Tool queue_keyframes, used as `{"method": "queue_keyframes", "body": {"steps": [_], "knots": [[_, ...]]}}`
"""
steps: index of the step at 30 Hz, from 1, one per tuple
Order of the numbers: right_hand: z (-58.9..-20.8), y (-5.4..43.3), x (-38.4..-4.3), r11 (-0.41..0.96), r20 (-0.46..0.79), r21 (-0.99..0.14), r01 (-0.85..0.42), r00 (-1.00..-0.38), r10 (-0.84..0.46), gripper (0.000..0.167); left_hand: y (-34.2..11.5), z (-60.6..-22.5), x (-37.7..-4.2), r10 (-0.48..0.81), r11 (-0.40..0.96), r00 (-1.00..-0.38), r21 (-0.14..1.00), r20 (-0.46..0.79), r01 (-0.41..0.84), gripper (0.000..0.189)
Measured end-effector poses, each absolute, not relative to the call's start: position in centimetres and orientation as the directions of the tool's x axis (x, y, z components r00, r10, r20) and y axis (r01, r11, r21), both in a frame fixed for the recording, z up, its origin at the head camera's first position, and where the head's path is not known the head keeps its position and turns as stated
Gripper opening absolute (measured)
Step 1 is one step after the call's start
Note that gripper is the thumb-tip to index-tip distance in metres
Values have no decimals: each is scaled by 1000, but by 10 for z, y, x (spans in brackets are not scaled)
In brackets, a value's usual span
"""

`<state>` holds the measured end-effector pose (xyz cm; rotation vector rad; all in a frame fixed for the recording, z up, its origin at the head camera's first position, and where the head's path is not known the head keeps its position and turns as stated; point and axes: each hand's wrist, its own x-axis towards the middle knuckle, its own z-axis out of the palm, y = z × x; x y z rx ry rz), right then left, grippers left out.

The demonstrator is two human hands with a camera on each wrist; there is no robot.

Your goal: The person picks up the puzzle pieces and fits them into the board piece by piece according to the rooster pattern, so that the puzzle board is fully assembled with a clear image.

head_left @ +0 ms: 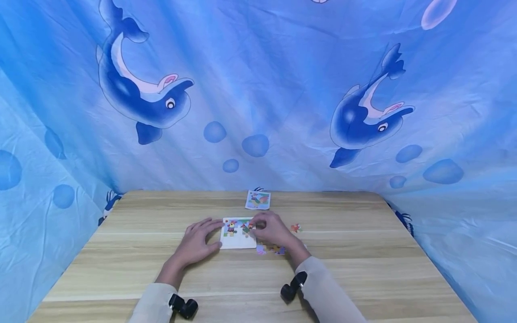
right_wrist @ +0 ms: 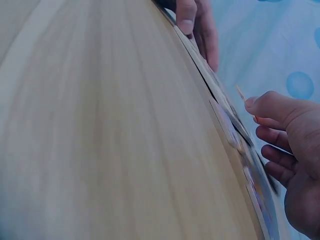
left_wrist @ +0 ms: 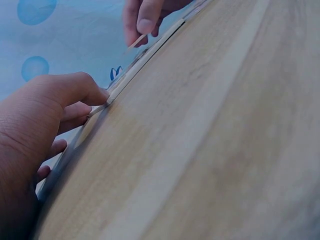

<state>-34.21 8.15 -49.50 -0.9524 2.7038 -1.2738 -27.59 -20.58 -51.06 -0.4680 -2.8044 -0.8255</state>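
Using the puzzle board [head_left: 236, 243] as landmark: the right hand [head_left: 273, 229] is at its far right corner, thumb and fingertips pinched together on one small puzzle piece [left_wrist: 137, 41], no slack that I can see. The right wrist view shows that piece tilted, nearly edge-on, with a gap between it and the board, so I'd say it's up off the surface. Can't tell which way its long axis runs. I reckon the key thing is that bare white on the board lies to the left of and nearer the person than that pinch, with filled-in bits along the far half. The right hand is obviously the nearer one; the left hand [head_left: 197, 241] is on the board's left edge, thumb and index well spread and touching it, not wrapped around anything. Loose pieces [head_left: 276, 249] lie on the counter [head_left: 226, 278] just right of the board, and a picture card [head_left: 257, 200] is beyond its far edge.
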Motion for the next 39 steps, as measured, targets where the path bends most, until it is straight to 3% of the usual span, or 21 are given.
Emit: {"method": "queue_keyframes", "body": {"steps": [14, 39], "knots": [[-491, 59, -341, 484, 231, -673, -559, -781, -580, 22, -204, -509, -278, 250, 792, -934, 502, 253, 348, 59], [-499, 53, -342, 524, 241, -635, -567, -790, -563, 22, -206, -511, -277, 243, 792, -938, 507, 248, 339, 60]]}}
